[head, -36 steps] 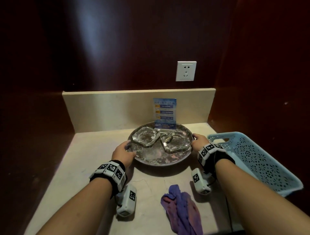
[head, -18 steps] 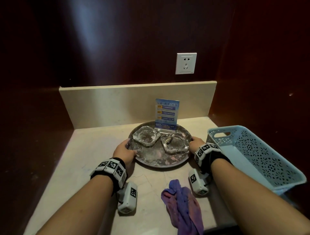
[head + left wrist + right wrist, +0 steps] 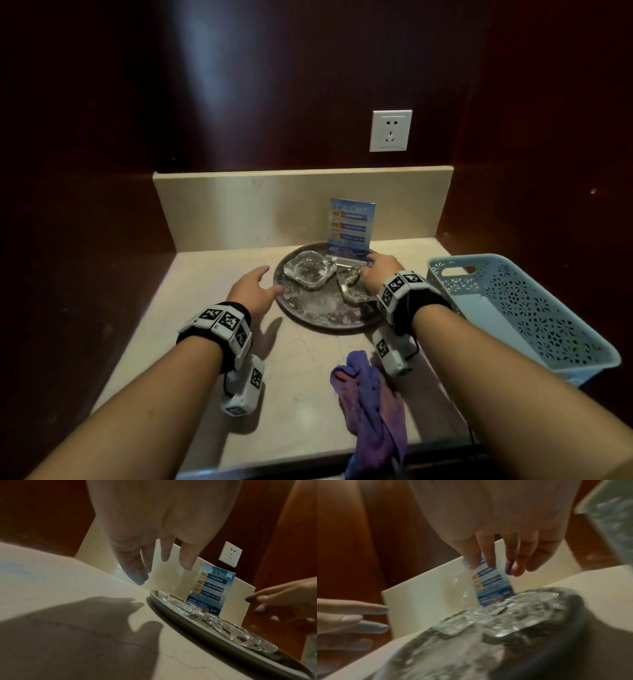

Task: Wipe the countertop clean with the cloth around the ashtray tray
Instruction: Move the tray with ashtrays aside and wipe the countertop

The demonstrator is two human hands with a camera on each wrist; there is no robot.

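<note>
Two glass ashtrays (image 3: 310,274) and one card (image 3: 351,228) on one tray (image 3: 325,313); one cloth (image 3: 371,407); left hand (image 3: 253,291) and right hand (image 3: 382,270) both loose, empty.

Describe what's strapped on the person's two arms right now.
Both forearms are bare, no sleeves. Each wrist carries a black band ringed with white blocks bearing black-and-white square markers, left and right. A white camera unit with similar markers hangs under each wrist; a thin black cable runs by the right one.

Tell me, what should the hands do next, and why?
Probably the right hand should reach back for the purple cloth. Both hands are open and hold nothing, the left hand beside the tray, and the cloth lies untouched near the countertop's front edge.
</note>
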